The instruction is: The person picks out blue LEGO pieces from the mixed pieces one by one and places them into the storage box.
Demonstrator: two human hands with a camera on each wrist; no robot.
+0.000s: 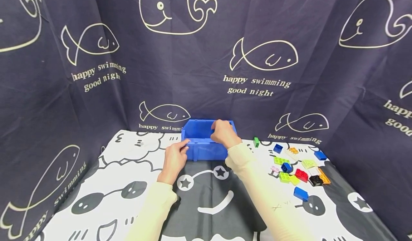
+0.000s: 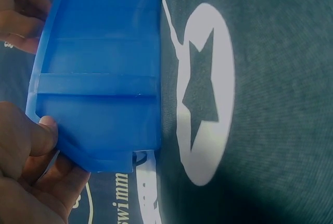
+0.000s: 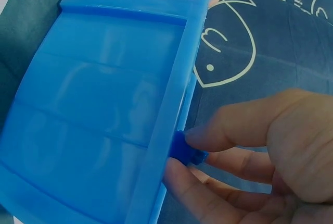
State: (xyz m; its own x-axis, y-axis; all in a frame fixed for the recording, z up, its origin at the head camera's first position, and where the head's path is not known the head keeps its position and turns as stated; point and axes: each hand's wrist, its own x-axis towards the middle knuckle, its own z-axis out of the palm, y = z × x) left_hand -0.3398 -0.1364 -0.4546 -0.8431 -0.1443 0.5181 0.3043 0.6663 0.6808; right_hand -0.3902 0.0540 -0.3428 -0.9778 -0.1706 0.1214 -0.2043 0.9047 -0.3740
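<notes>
A blue plastic bin [image 1: 206, 152] stands at the back of the cloth, its open top toward me. My left hand [image 1: 175, 158] grips the bin's front left corner; in the left wrist view the thumb [image 2: 48, 130] lies on the front wall and the fingers go round the side. My right hand [image 1: 224, 133] is over the bin's opening at the right. In the right wrist view its thumb and fingers pinch a dark blue toy brick [image 3: 182, 148] beside the bin's rim. The brick is partly hidden by the rim and fingers.
Several loose toy bricks lie on the right, among them a red brick [image 1: 301, 175], a black brick [image 1: 316, 180], a blue brick [image 1: 300, 193] and a lime brick [image 1: 281, 160]. A green brick [image 1: 256, 142] lies nearer the bin. A dark curtain [image 1: 206, 62] rises behind.
</notes>
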